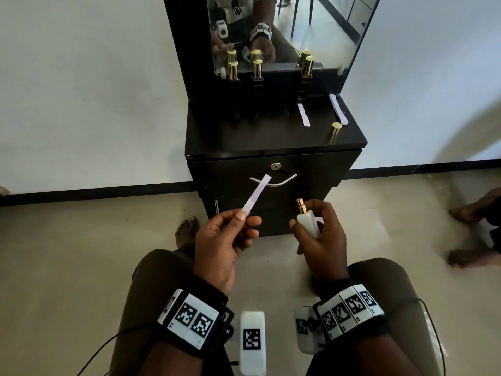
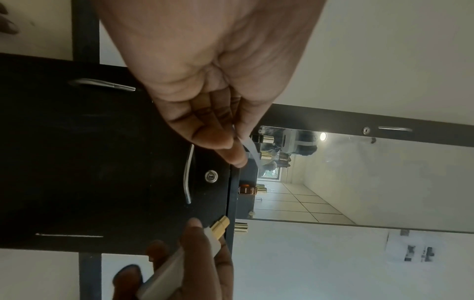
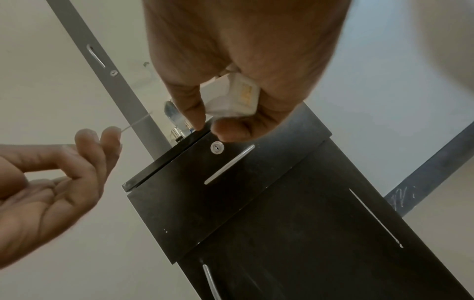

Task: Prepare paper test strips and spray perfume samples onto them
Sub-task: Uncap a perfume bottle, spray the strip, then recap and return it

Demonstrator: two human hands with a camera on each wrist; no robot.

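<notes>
White paper test strip (image 1: 256, 195), pinched at its lower end between thumb and forefinger of the left hand (image 1: 225, 241), slants up toward the drawer handle (image 1: 273, 180) at frame centre. Right of it, the right hand (image 1: 321, 240) grips a frosted white perfume bottle (image 1: 307, 222), its gold spray nozzle (image 1: 300, 206) uncapped. On the black tabletop (image 1: 244, 131) above lie two more strips (image 1: 303, 115), a loose gold cap (image 1: 335, 130) and three gold-capped bottles (image 1: 257, 70) against the mirror (image 1: 325, 31); their labels are too small to read.
</notes>
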